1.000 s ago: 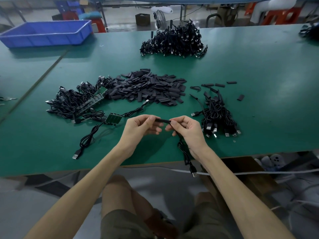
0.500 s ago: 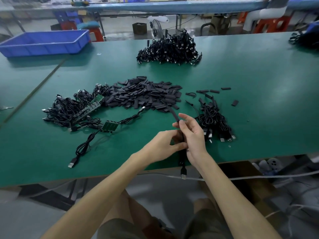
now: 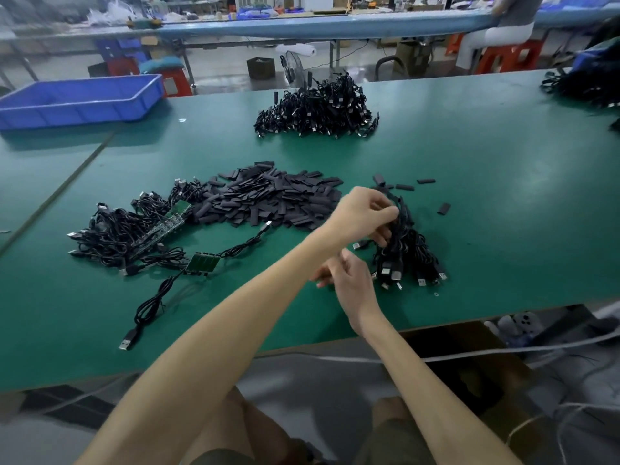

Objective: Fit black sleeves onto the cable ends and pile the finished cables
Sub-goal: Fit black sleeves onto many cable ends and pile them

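Note:
My left hand reaches across to the right and hovers at the top of a small pile of sleeved black cables. Its curled fingers pinch a black cable that lies on this pile. My right hand hangs lower, partly under my left forearm, fingers loosely curled and empty. A heap of flat black sleeves lies in the middle of the green table. Left of the heap sits a tangle of black USB cables.
A cable with a small green board trails toward the table's front edge. A large pile of black cables lies at the back, a blue bin at the far left. A few loose sleeves lie right of the small pile.
Both hands held the cable near the front edge a moment ago. My left hand has since carried it up and right onto the small pile, and my right hand has let go.

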